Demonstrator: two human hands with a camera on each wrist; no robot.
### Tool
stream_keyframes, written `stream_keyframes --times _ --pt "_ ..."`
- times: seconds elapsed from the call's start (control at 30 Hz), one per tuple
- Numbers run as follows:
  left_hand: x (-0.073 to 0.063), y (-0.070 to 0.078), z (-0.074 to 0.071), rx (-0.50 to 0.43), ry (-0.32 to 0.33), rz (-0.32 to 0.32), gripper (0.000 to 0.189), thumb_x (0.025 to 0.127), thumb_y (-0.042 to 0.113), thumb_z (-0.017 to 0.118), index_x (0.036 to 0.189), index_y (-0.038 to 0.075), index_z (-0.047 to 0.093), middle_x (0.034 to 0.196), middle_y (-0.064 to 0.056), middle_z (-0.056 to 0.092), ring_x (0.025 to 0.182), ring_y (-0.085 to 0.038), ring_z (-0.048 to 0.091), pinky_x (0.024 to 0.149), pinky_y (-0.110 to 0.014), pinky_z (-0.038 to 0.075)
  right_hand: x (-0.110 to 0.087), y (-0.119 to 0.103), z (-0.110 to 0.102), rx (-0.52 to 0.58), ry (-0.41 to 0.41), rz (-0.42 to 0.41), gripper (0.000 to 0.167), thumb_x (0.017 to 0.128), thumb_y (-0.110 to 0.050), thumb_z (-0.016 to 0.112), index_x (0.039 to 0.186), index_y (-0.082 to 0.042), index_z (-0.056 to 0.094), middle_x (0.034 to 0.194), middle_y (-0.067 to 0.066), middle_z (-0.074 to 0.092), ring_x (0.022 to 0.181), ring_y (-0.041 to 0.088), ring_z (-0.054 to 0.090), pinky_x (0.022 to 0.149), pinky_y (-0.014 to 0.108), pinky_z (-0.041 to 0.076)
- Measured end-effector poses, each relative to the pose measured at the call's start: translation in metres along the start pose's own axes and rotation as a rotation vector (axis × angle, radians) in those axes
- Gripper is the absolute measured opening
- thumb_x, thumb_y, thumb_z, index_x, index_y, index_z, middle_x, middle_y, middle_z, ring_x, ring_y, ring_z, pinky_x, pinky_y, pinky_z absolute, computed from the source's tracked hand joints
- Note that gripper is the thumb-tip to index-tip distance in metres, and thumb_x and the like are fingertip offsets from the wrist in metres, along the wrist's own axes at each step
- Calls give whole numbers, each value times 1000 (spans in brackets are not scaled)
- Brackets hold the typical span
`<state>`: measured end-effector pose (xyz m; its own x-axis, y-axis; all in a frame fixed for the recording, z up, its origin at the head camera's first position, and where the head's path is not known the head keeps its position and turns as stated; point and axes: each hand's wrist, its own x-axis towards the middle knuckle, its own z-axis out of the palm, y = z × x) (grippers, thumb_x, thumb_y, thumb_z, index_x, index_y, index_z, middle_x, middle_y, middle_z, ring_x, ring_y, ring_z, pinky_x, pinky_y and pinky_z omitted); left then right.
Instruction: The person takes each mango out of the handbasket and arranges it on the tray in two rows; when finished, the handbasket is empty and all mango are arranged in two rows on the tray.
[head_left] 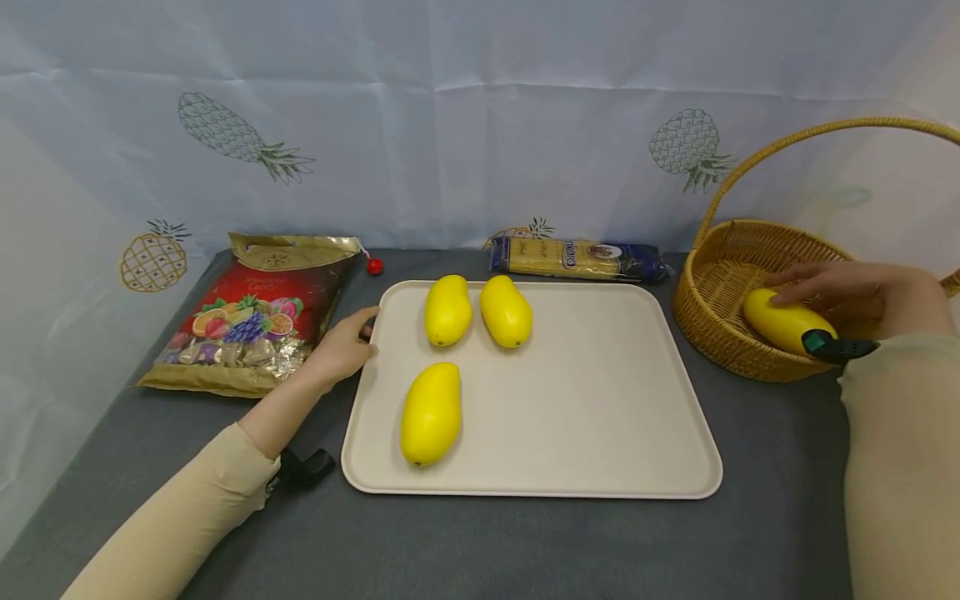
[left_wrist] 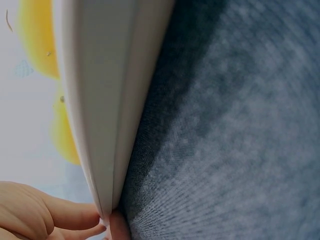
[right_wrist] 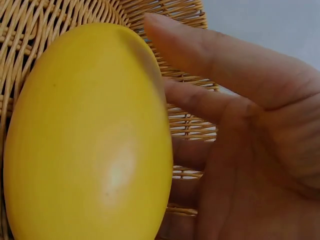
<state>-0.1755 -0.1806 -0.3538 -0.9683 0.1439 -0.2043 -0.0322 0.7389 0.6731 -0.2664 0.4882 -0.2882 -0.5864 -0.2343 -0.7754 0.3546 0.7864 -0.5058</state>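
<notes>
My left hand (head_left: 342,350) pinches the left rim of a cream rectangular tray (head_left: 585,400); the left wrist view shows thumb and fingers (left_wrist: 75,215) meeting at the tray's edge. Three yellow mangoes lie on the tray: one at the back (head_left: 447,310), another beside it (head_left: 506,312), and one nearer the front (head_left: 431,414). Inside a wicker basket (head_left: 705,321) at the right lies another mango (head_left: 783,323). Over that mango is my right hand (head_left: 840,282), thumb extended beside it and fingers partly hidden behind it. A gap shows between palm and mango in the right wrist view.
A red and gold candy bag (head_left: 255,317) lies left of the tray, with a small red ball (head_left: 375,266) near its top corner. A blue and yellow pasta packet (head_left: 577,259) lies behind the tray. The basket's tall handle (head_left: 810,133) arches above it.
</notes>
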Motion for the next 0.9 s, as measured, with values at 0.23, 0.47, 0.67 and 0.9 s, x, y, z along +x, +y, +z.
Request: stream_keyframes --times 0.23,0.47,0.67,0.9 --pt "0 0 -1 -7 6 1 65 90 0 49 152 -4 28 120 -28 52 99 -35 55 84 -36 51 2 -2 0 -52 -46 44 92 101 -33 49 153 2 -19 153 39 -24 138 56 15 96 37 47" --pt "-1 1 -2 -15 7 -2 66 90 0 49 152 -5 28 119 -29 52 98 -35 54 82 -35 50 2 2 2 5 -29 40 76 100 -32 52 158 -34 2 155 30 -33 132 44 27 95 37 47" --pt "-2 2 -1 -16 5 -9 66 90 -1 49 152 -5 28 119 -28 52 98 -34 54 81 -34 51 4 2 4 12 -24 -1 75 101 -32 50 157 -35 1 157 32 -15 131 38 35 97 37 48" --pt "-1 2 -2 -12 9 2 66 89 0 49 152 -5 29 117 -28 52 96 -34 55 80 -34 49 -11 -28 2 -178 216 -175 87 101 -33 50 157 -6 -12 151 35 12 116 35 52 87 45 53"
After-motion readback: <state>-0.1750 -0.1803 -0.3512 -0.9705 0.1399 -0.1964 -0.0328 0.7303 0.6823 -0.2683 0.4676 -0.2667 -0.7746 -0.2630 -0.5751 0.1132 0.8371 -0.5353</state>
